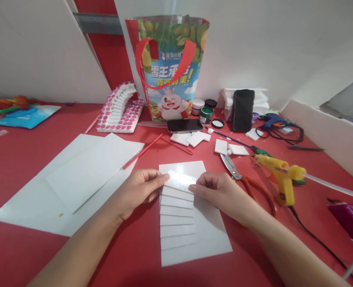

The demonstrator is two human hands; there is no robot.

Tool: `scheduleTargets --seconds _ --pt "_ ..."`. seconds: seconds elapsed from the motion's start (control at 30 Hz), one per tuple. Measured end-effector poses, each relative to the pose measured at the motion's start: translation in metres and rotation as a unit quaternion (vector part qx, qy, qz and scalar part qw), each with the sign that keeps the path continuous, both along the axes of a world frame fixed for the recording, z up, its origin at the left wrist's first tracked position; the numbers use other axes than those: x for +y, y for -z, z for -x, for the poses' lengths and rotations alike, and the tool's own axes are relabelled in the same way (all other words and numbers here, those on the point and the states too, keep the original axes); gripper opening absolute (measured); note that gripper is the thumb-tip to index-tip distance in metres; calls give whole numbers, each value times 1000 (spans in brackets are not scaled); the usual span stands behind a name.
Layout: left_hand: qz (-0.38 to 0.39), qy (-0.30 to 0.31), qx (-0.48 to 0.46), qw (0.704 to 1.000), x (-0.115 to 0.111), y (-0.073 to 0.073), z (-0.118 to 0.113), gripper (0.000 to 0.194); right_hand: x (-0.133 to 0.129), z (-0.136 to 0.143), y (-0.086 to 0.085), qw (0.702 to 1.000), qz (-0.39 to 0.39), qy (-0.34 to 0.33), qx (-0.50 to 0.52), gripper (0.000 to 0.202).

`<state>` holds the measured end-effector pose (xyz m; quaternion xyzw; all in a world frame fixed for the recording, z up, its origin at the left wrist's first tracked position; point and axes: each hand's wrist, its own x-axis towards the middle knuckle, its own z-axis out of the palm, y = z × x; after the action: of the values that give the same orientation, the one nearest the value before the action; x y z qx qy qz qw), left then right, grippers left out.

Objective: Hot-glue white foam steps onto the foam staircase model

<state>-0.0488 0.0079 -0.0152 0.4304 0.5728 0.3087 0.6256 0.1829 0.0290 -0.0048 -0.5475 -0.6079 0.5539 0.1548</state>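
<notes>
My left hand point(144, 186) pinches the left edge of a small white foam board piece point(181, 181) between thumb and fingers. At the same piece's right edge, my right hand point(219, 189) has thumb and fingers closed on it. The glossy piece lies at the top of a row of overlapping white strips point(178, 221), laid like steps. Under them is a larger white board point(210, 235), flat on the red table. The fingertips beneath the piece are partly hidden.
White sheets point(95, 171) lie to the left, with red sticks point(143, 151) beside them. Pliers point(254, 191) and a yellow glue gun point(279, 171) with its cord are on the right. Behind stand a pink-and-white stepped model point(119, 109), a shopping bag point(173, 71), paint jars point(206, 114) and phones point(243, 109).
</notes>
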Motion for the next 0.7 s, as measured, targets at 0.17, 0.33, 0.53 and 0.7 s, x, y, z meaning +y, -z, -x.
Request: scheduleTargets --seconds 0.17,0.33,0.53,0.7 --pt "-1 -2 2 1000 0 0 0 39 0 0 1 1000 2 1 -2 43" --pt "-1 0 7 1000 -1 0 0 41 0 0 0 1000 5 3 4 43" --pt "-4 4 14 1000 0 -1 0 42 0 1 -1 1000 6 3 5 42" --pt "-3 3 9 1000 0 -1 0 41 0 1 0 1000 8 6 8 40"
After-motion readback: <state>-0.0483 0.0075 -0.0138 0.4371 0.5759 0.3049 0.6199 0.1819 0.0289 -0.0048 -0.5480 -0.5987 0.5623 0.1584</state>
